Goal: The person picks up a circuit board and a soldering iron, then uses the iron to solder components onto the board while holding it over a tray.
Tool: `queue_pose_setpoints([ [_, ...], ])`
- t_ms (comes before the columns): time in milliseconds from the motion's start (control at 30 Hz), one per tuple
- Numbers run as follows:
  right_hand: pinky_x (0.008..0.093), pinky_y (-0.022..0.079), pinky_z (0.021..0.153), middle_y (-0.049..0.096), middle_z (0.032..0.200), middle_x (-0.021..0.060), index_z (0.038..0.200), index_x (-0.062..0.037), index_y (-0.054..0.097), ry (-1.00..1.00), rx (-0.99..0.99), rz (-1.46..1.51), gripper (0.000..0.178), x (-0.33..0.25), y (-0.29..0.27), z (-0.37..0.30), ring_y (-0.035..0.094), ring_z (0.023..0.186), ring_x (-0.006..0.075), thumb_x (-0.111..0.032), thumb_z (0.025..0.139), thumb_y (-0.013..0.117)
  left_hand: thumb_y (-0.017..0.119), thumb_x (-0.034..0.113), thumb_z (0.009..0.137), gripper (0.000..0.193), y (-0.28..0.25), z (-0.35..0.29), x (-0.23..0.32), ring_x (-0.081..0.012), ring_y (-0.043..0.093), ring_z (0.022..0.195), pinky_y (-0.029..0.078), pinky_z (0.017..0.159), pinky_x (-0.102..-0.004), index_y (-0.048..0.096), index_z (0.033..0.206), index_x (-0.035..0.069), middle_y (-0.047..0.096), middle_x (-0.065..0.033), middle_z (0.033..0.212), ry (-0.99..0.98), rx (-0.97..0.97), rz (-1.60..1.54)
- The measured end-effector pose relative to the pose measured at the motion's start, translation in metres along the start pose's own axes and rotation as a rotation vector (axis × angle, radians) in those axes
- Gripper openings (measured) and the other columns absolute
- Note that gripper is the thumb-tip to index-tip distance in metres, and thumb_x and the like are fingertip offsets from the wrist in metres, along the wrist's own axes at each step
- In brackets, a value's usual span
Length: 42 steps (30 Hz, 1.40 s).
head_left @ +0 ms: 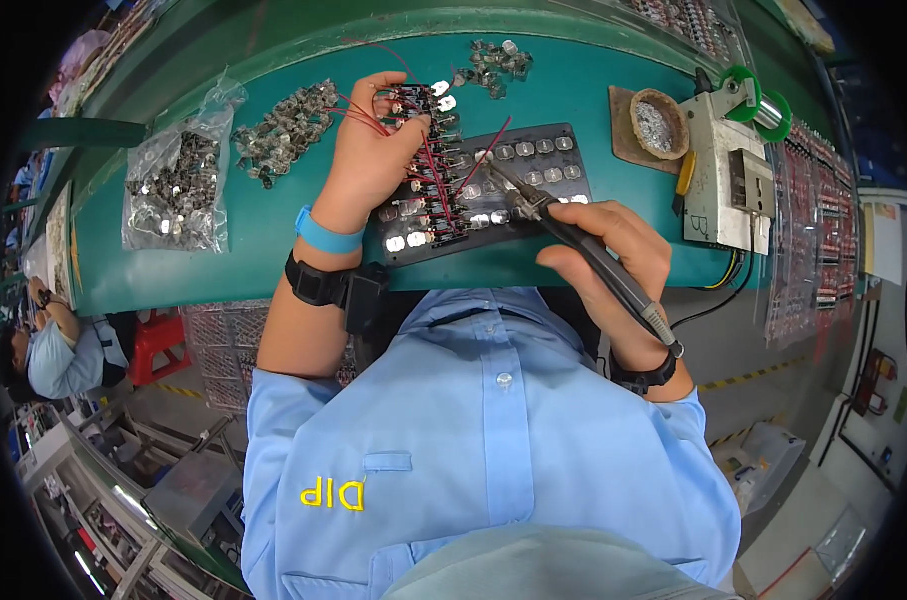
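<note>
Left hand (371,155) has its grip pinched on the red-wired component strip (435,178), which sits partly over a black tray (518,222) on the bench (588,95); right hand (623,240)'s grip is wrapped round a soldering iron (601,262).

soldering iron handle (598,256) is looking matt, plastic | tray (538,163) is looking matt, plastic | bag (216,110) is glinting, crinkled plastic | worktop (583,82) is shining faintly, smooth | shirt (423,400) is showing matt cloth
</note>
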State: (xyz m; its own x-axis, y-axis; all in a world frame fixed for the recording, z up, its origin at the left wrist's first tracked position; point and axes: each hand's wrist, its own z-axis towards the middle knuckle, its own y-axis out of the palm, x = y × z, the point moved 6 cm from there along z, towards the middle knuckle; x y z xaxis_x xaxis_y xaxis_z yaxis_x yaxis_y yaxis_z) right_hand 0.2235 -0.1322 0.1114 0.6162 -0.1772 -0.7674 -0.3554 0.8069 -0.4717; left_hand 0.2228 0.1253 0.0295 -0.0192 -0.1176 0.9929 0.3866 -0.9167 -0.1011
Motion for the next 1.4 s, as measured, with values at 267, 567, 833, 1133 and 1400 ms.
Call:
queue_pose_setpoints([
  [267, 0.0291, 0.051, 0.067, 0.069, 0.085, 0.0112, 0.100, -0.0018, 0.071, -0.020, -0.054, -0.092, 0.031, 0.002, 0.011, 0.006, 0.067, 0.075, 0.0204, 0.006, 0.071, 0.077, 0.066, -0.001, 0.082, 0.047, 0.003, -0.002, 0.002, -0.0107, 0.057, 0.083, 0.050, 0.064, -0.0241, 0.047, 0.124, 0.003, 0.057, -0.0090, 0.104, -0.009, 0.016, -0.048],
  [567, 0.0286, 0.049, 0.063, 0.068, 0.078, 0.0102, 0.098, -0.0026, 0.072, -0.006, -0.047, -0.091, 0.031, 0.000, 0.013, 0.008, 0.065, 0.068, 0.0204, 0.006, 0.069, 0.076, 0.068, 0.002, 0.081, 0.050, 0.002, 0.000, -0.009, -0.0095, 0.056, 0.080, 0.048, 0.065, -0.0235, 0.047, 0.126, 0.004, 0.058, -0.0081, 0.102, -0.028, -0.064, -0.018],
  [833, 0.0294, 0.049, 0.062, 0.069, 0.077, 0.0104, 0.096, -0.0026, 0.073, -0.069, -0.034, -0.090, 0.029, 0.001, 0.020, 0.011, 0.064, 0.067, 0.0212, 0.006, 0.068, 0.076, 0.068, 0.002, 0.081, 0.049, 0.004, -0.001, -0.002, -0.0087, 0.056, 0.080, 0.048, 0.065, -0.0234, 0.047, 0.126, 0.004, 0.059, -0.0073, 0.100, -0.013, -0.069, 0.050],
  [1133, 0.0304, 0.050, 0.064, 0.071, 0.082, 0.0107, 0.096, -0.0023, 0.073, -0.083, -0.079, -0.130, 0.030, -0.001, 0.024, 0.015, 0.065, 0.069, 0.0220, 0.005, 0.067, 0.076, 0.067, 0.002, 0.081, 0.049, 0.004, -0.002, -0.002, -0.0082, 0.056, 0.077, 0.048, 0.064, -0.0233, 0.047, 0.126, 0.004, 0.059, -0.0076, 0.100, -0.040, -0.073, 0.010],
  [1400, 0.0313, 0.051, 0.066, 0.071, 0.083, 0.0102, 0.097, -0.0021, 0.072, -0.091, -0.095, -0.137, 0.031, 0.000, 0.026, 0.015, 0.066, 0.071, 0.0227, 0.006, 0.067, 0.075, 0.068, 0.003, 0.081, 0.050, 0.004, -0.002, -0.004, -0.0079, 0.055, 0.079, 0.048, 0.063, -0.0224, 0.048, 0.126, 0.004, 0.059, -0.0071, 0.099, 0.000, -0.070, 0.058],
])
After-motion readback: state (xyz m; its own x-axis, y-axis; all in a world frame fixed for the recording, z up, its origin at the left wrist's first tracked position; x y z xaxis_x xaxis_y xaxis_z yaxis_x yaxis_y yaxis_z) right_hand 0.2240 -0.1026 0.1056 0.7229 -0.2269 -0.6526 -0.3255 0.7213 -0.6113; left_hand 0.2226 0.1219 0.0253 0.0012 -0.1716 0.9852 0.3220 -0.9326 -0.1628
